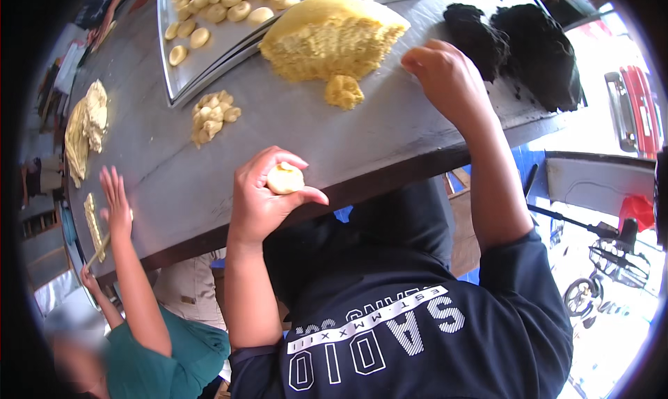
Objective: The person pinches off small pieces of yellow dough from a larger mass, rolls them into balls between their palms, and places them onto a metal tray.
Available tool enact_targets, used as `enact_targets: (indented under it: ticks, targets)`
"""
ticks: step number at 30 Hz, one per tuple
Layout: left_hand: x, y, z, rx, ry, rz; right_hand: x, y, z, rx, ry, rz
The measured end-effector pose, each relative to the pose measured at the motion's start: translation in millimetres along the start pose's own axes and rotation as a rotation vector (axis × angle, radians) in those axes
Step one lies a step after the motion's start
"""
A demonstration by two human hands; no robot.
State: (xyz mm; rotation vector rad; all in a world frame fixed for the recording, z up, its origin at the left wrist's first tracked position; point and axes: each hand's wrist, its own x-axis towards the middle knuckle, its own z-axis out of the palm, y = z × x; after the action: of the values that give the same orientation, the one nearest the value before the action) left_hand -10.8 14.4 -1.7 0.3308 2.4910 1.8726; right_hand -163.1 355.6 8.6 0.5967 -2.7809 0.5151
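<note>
My left hand (252, 202) is curled around a small pale dough ball (285, 180), with its thumb stretched out to the right, just over the table's near edge. My right hand (445, 73) is raised over the table with its fingers bent together. Whatever may be in those fingers is hidden. It is nearest to a large crumbly yellow mound (327, 40) on its left and a black, dough-like mass (480, 40) on its right. A small yellow lump (344, 92) lies against the mound's near side. Left of that sits a cluster of small dough pieces (213, 116).
Round dough balls (216, 12) fill part of a metal tray (167, 72) at the far left. A second black mass (539, 54) lies at the right end. At left, a co-worker in a green top (167, 347) reaches over a dough strip (92, 221), near a dough heap (87, 127).
</note>
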Motion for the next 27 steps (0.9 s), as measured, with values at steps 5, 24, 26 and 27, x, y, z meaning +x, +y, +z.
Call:
enact_targets:
  ticks: [5,24,26,27]
  targets:
    - [4.8,4.1,7.2,0.151,0.029,0.107,-30.2,-44.5,0.5,0.198,0.035,-0.123]
    - [-1.4,7.1,18.7,0.479,0.019,0.187,-44.8,-166.1,12.0,0.589,-0.054,-0.218]
    - [-2.1,6.6,19.9,0.507,0.055,0.236,-36.2,-163.2,-3.6,0.547,-0.059,-0.249]
    - [-2.4,3.6,18.1,0.510,0.062,0.229,-29.6,-152.5,-9.8,0.580,-0.121,-0.264]
